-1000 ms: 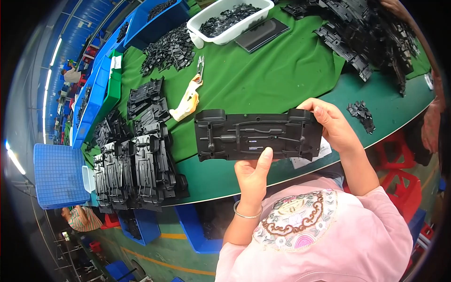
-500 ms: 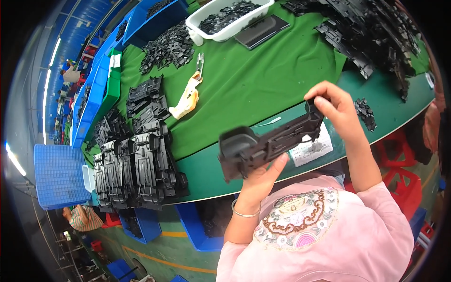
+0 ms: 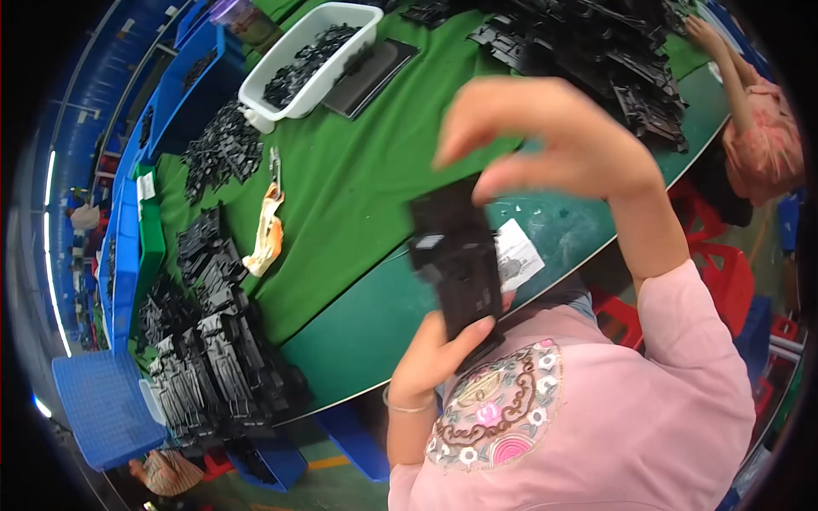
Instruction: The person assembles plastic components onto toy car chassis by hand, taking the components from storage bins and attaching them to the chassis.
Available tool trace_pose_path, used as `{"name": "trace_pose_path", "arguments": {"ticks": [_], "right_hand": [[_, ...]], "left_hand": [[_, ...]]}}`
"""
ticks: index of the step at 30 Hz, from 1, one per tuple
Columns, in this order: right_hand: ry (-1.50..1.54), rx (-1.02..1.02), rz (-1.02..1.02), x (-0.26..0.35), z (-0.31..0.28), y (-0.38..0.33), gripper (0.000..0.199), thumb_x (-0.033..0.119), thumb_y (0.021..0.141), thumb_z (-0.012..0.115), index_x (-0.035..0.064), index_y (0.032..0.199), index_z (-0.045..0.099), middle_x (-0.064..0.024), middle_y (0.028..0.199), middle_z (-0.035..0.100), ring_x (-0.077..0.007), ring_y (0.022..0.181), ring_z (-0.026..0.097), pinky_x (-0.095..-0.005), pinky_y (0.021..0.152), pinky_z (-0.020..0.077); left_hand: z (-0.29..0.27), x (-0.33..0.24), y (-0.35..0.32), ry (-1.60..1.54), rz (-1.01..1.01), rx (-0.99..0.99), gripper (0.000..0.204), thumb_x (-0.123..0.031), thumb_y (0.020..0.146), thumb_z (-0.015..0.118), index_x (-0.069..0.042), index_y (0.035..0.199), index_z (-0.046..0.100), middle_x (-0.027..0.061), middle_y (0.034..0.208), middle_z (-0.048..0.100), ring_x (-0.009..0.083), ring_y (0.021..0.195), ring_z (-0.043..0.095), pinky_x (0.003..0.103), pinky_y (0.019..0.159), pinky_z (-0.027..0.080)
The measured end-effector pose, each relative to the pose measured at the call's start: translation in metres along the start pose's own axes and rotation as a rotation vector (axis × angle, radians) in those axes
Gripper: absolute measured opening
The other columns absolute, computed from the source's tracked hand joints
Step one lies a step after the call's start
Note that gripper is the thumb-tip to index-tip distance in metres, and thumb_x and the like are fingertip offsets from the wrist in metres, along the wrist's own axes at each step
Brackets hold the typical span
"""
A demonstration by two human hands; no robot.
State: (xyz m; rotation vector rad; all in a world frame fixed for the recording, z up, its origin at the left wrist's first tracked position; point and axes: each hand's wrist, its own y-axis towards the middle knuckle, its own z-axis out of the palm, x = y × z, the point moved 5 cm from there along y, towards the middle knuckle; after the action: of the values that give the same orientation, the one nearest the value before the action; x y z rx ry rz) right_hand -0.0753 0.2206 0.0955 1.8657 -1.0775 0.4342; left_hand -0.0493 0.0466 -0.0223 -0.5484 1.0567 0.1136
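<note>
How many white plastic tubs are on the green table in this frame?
1. The white tub sits at the far side of the green table, filled with small black parts, beside a flat dark tray. Others may lie outside the view.

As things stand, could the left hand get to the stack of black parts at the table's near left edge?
Probably not at once: the left hand grips the lower end of the black plastic part. The stack of black parts lies to its left, with nothing between.

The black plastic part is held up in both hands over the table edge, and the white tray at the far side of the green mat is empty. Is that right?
Not quite. The head view shows the white tray filled with small black parts, not empty. The rest stands: the left hand and right hand hold the black plastic part up over the table edge.
</note>
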Motion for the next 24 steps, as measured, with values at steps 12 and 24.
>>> {"name": "trace_pose_path", "arguments": {"ticks": [12,24], "right_hand": [[-0.368,-0.249,1.011,-0.058,-0.06,-0.198,0.019,-0.002,0.065,0.06,-0.0001,0.078,0.046,-0.0043,0.071,0.042,-0.0112,0.063,0.047,-0.0253,0.056,0.0394],[-0.36,-0.33,1.051,-0.042,-0.058,-0.199,0.026,0.005,0.065,0.063,0.0012,0.086,0.047,-0.0049,0.066,0.046,-0.0113,0.055,0.045,-0.0231,0.052,0.0383]], "left_hand": [[-0.025,-0.009,-0.003,-0.417,0.326,-0.342,0.053,-0.014,0.071,0.053,0.007,0.116,0.032,0.0268,0.101,0.05,0.0323,0.091,0.053,0.04,0.082,0.041],[-0.034,0.0,-0.016,-0.388,0.382,-0.458,0.051,-0.014,0.071,0.053,0.008,0.114,0.034,0.026,0.098,0.051,0.0314,0.087,0.054,0.038,0.078,0.044]]}}
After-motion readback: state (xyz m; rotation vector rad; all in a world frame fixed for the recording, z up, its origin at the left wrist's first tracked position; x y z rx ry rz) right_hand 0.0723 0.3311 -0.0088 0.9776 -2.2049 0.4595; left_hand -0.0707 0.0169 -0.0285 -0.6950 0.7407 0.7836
